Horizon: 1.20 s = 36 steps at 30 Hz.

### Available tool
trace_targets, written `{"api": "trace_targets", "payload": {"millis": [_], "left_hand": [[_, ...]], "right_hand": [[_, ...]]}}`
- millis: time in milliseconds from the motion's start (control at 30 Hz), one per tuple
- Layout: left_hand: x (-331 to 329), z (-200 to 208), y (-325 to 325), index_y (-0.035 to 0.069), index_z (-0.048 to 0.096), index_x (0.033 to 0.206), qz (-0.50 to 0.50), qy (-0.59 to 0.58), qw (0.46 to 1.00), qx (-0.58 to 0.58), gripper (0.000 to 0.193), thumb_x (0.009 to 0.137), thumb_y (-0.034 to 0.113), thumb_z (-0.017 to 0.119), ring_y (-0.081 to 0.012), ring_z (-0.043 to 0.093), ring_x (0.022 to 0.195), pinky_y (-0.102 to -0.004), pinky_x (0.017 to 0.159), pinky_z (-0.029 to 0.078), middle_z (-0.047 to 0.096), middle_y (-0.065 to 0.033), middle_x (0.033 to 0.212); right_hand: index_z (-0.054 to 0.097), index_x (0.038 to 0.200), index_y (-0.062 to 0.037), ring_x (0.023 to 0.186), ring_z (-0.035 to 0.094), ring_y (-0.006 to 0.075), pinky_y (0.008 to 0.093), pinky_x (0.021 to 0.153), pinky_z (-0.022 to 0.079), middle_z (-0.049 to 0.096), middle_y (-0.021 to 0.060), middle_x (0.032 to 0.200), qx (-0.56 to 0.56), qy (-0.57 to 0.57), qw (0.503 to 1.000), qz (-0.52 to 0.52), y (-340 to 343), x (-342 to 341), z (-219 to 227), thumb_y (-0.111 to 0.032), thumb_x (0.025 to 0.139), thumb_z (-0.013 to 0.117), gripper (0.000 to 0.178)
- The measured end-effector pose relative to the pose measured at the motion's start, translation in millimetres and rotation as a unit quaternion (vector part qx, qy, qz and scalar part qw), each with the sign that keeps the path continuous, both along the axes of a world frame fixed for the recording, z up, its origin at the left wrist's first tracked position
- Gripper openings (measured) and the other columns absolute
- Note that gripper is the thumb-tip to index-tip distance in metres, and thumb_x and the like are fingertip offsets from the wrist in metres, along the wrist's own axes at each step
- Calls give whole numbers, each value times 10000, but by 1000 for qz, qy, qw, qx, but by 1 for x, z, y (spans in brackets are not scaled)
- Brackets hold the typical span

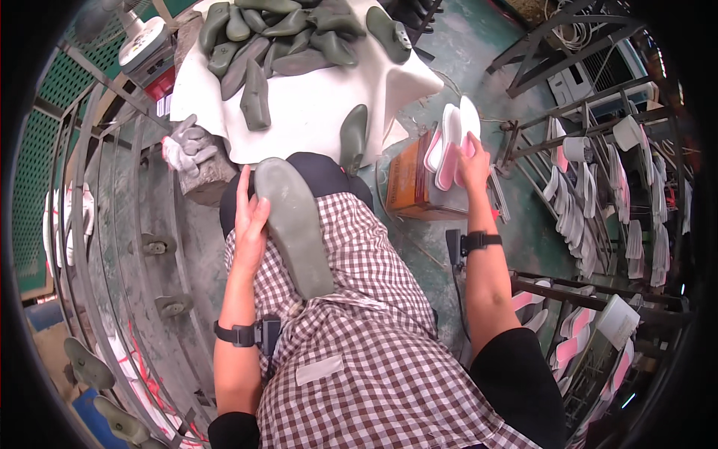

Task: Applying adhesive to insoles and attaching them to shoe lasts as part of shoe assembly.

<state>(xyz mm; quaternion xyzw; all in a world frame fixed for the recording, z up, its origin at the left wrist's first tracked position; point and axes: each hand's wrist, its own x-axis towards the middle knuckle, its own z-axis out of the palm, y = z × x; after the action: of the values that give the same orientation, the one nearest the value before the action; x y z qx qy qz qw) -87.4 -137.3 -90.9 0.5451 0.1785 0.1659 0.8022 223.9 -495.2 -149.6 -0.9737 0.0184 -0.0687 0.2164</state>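
A large grey-green shoe last (294, 221) lies sole up across my lap, its narrower end against the checked apron. My left hand (250, 228) holds it along its left side, the thumb on the edge and the fingers stretched upward. Out to the right, my right hand (473, 168) has its fingers closed on an insole (449, 166), pink with a white border, among a small pile. A white insole (469, 118) stands up just beyond the fingers. The pile rests on an orange-brown cardboard box (404, 185).
Many green lasts (284, 37) are heaped on a white cloth (314, 101) in front. Another last (354, 133) leans at its near edge. White gloves (189, 146) lie on a stump at left. Metal racks (591, 161) with hanging insoles stand right.
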Motion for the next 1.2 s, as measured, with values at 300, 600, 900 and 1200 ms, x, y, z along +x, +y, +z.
{"api": "trace_targets", "payload": {"millis": [300,600,900,1200], "left_hand": [[7,-18,-5,63,111,1597,1,-22,996,81,801,1008,388,545,-225,461,1289,-359,1110,328,350,-168,1527],[6,-4,-8,61,171,1585,19,-18,985,173,780,920,93,577,-266,349,1427,-400,1184,260,254,-146,1607],[20,8,-15,51,573,1365,57,37,966,249,427,943,121,567,-247,541,1183,-348,1053,392,598,-157,1273],[21,2,-20,67,669,1188,95,9,953,286,276,948,127,547,-274,555,985,-367,924,444,619,-144,1053]], "right_hand": [[371,1502,-30,1121,652,349,423,935,518,583,252,1327,70,136,906,395,145,-221,127,-351,764,752,890],[118,1552,34,545,670,324,431,456,507,686,182,707,-76,174,859,476,173,-255,110,-598,785,729,1167],[145,1549,15,519,658,327,432,451,500,667,156,647,-68,137,877,455,189,-250,117,-573,779,749,1142],[155,1550,12,507,658,306,419,431,481,666,132,636,-93,143,875,453,191,-251,115,-610,759,751,1169]]}}
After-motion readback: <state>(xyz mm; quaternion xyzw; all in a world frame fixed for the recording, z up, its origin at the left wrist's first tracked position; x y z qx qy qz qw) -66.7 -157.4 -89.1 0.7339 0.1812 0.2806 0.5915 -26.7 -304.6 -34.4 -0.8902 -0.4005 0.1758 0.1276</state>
